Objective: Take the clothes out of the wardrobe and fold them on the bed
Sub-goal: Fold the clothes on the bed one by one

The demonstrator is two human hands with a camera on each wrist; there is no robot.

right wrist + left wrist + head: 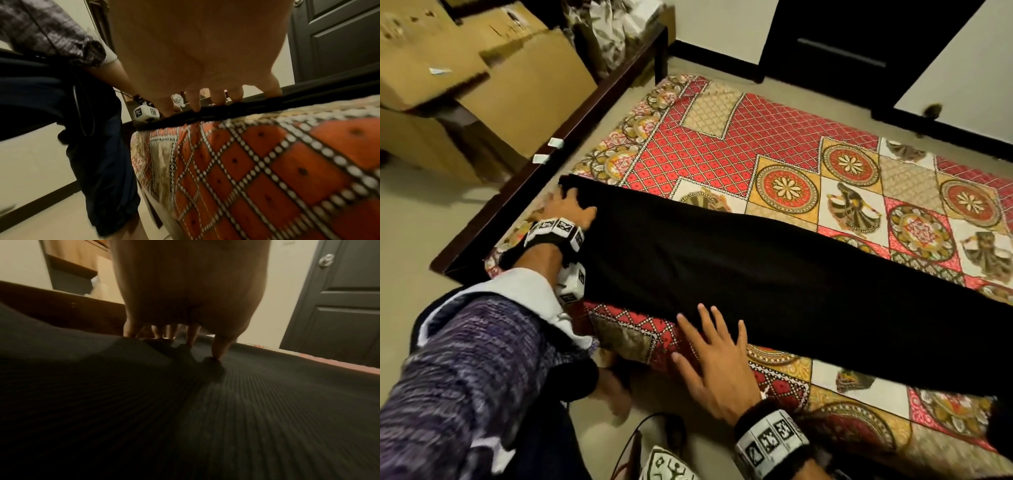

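Observation:
A long black ribbed garment (774,277) lies flat across the bed (756,144), which has a red and gold patterned cover. My left hand (566,207) rests with spread fingers on the garment's far left corner; in the left wrist view its fingertips (219,352) press the black garment (246,402). My right hand (714,353) lies open, fingers straight and spread, on the garment's near edge by the bed's front side. The right wrist view shows its fingertips (195,105) touching the black edge (226,112) above the bed cover (287,162).
Cardboard boxes (482,78) stand left of a dark wooden bed frame (558,137). A dark door (859,51) and a white wall lie beyond the bed. A cable (633,442) and a patterned bag (671,466) lie on the floor by my legs.

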